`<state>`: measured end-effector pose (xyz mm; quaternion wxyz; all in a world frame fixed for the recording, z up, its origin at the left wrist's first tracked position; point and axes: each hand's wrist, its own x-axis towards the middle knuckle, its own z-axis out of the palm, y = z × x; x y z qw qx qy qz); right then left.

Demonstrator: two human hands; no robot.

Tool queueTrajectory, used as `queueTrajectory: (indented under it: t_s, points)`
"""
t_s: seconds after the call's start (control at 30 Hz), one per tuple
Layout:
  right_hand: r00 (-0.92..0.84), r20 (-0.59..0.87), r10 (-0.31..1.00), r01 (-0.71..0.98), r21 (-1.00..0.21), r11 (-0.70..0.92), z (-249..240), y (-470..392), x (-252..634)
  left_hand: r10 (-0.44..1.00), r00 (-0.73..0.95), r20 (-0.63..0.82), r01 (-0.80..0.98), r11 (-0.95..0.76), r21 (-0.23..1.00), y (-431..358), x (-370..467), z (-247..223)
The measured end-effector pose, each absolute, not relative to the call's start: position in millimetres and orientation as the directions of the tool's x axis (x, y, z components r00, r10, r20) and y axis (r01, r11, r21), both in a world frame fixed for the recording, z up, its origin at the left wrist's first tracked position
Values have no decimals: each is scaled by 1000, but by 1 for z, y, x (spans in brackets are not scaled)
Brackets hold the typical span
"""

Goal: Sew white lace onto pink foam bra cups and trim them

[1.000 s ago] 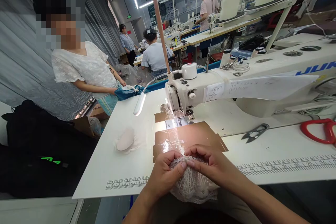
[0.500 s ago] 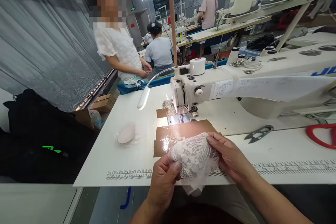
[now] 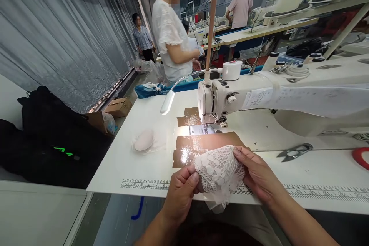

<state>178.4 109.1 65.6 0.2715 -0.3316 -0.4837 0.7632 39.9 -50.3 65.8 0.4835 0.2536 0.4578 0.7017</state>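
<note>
A piece of white lace fabric (image 3: pixel 217 169) is stretched between my two hands over the table's front edge, its lower end hanging past the edge. My left hand (image 3: pixel 183 190) pinches its left side between thumb and fingers. At the upper right corner, my right hand (image 3: pixel 255 169) grips the gathered lace, thumb on top. Just beyond the lace stands a white sewing machine (image 3: pixel 213 102), its needle area lit. A pale moulded cup (image 3: pixel 144 140) with sheer trim lies on the table to the left.
Thread snips (image 3: pixel 295 152) and red-handled scissors (image 3: pixel 361 157) lie to the right. Brown tape (image 3: pixel 207 141) covers the table by the needle. A ruler strip (image 3: pixel 144 184) runs along the front edge. A person in white (image 3: pixel 173 42) stands behind the table; a black bag (image 3: pixel 54 130) sits left.
My view has swung left, so the table and machine sit farther right. The lace is spread a little flatter between my hands. The person in white has turned and moved right.
</note>
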Motion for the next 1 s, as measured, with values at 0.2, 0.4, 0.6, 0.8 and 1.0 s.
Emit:
queueTrajectory:
  t_s: [0.2, 0.4, 0.6, 0.8, 1.0]
  points:
    - [-848, -138, 511, 64, -985, -160, 83, 93, 178, 943, -316, 106, -181, -169, 969, -39, 10, 87]
    - [-882, 19, 470, 105, -966, 235, 104, 83, 177, 996, -86, -37, -25, 35, 999, -28, 13, 97]
    - [-866, 19, 500, 140, -950, 279, 107, 86, 174, 993, -92, -80, -21, 78, 997, -20, 11, 102]
    - [-862, 14, 506, 104, -974, 203, 101, 94, 168, 986, -165, -30, 66, 42, 997, -12, 13, 100]
    - [-895, -112, 433, 89, -993, -74, 94, 111, 163, 944, -272, -186, -348, 83, 934, -3, 13, 89]
